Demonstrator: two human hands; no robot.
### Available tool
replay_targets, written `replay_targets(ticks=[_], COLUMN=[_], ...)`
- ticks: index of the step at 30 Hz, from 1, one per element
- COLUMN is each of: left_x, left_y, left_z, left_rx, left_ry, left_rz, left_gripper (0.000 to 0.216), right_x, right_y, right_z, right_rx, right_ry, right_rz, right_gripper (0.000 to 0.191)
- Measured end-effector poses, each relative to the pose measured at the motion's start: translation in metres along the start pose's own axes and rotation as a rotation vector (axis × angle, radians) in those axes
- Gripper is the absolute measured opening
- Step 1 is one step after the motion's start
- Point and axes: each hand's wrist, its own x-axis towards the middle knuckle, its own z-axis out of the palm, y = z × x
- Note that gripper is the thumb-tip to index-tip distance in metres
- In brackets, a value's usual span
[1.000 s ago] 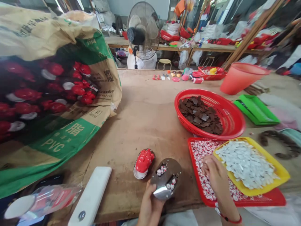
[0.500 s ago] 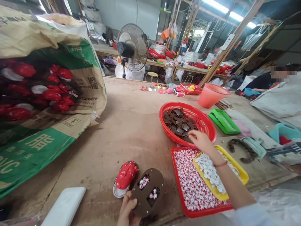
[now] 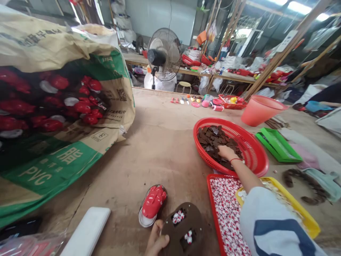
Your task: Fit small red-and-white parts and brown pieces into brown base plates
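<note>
My left hand (image 3: 157, 239) grips the edge of a brown oval plastic base (image 3: 173, 233). Two openings in the base show small white-and-red dice-like pieces. Just behind it on the table lies a red-and-white plastic toy (image 3: 153, 202). My right hand (image 3: 226, 152) reaches into a red perforated basket (image 3: 254, 153) among thin brown plastic pieces (image 3: 213, 137); its fingertips are buried there, so I cannot see what they hold. Under my right forearm are a red tray of the dice-like pieces (image 3: 226, 213) and a yellow tray (image 3: 310, 222) with white parts.
A large paper sack (image 3: 112, 113) of red toys lies open at the left. A white slab (image 3: 86, 231) is at the front left. Beyond the basket stand a red bucket (image 3: 261, 110) and a green tray (image 3: 279, 145). A fan (image 3: 163, 55) stands past the table's far edge.
My right hand has moved from above the basket's near rim down into the brown pieces. The whole view has shifted, with things appearing further right. My left hand still holds the brown base.
</note>
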Motion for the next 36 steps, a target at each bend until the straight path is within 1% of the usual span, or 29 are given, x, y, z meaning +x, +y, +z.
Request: replay_targets(ticks=[2,5,7,8,9,10,11,13,15,17,19,21,24,31,34,36], left_x=[-0.004,-0.01,-0.013,-0.014,-0.014,-0.015,-0.016,-0.018,-0.021,-0.025,-0.029,-0.033,-0.036,-0.038,-0.037,-0.037], left_y=[0.003,0.009,0.012,0.013,0.014,0.014,0.014,0.013,0.011,0.01,0.009,0.008,0.007,0.006,0.006,0.006], left_z=[0.003,0.009,0.013,0.014,0.015,0.016,0.016,0.014,0.01,0.007,0.006,0.006,0.008,0.01,0.009,0.008], left_rx=[0.023,0.045,0.044,0.045,0.05,0.058,0.069,0.082,0.082,0.075,0.065,0.048,0.03,0.031,0.05,0.071], left_ry=[0.025,0.063,0.065,0.059,0.051,0.04,0.028,0.001,-0.018,-0.021,-0.008,0.016,0.05,0.054,0.1,0.143], left_rz=[-0.03,-0.074,-0.086,-0.084,-0.078,-0.069,-0.057,-0.028,-0.012,-0.007,-0.006,0.005,0.002,-0.02,-0.008,0.001], left_gripper=[0.033,0.027,0.027,0.027,0.027,0.028,0.028,0.028,0.027,0.026,0.026,0.027,0.03,0.03,0.028,0.027], right_x=[-0.01,-0.035,-0.061,-0.078,-0.098,-0.119,-0.141,-0.181,-0.212,-0.23,-0.238,-0.241,-0.242,-0.252,-0.259,-0.264], right_y=[0.002,0.002,-0.006,-0.013,-0.023,-0.035,-0.049,-0.078,-0.103,-0.12,-0.128,-0.129,-0.124,-0.124,-0.126,-0.125], right_z=[-0.007,-0.018,-0.022,-0.022,-0.021,-0.018,-0.013,0.0,0.015,0.029,0.04,0.046,0.048,0.053,0.058,0.062], right_rx=[-0.026,-0.048,-0.022,0.019,0.102,0.211,0.293,0.382,0.4,0.347,0.27,0.241,0.275,0.243,0.213,0.176], right_ry=[0.058,0.135,0.195,0.241,0.322,0.394,0.443,0.47,0.468,0.532,0.622,0.662,0.664,0.719,0.731,0.711], right_rz=[-0.02,-0.045,-0.096,-0.159,-0.274,-0.426,-0.561,-0.817,-0.981,-1.074,-1.101,-1.093,-1.063,-0.994,-0.961,-0.943], right_gripper=[0.023,0.031,0.033,0.033,0.032,0.031,0.032,0.033,0.035,0.036,0.037,0.036,0.034,0.034,0.034,0.038])
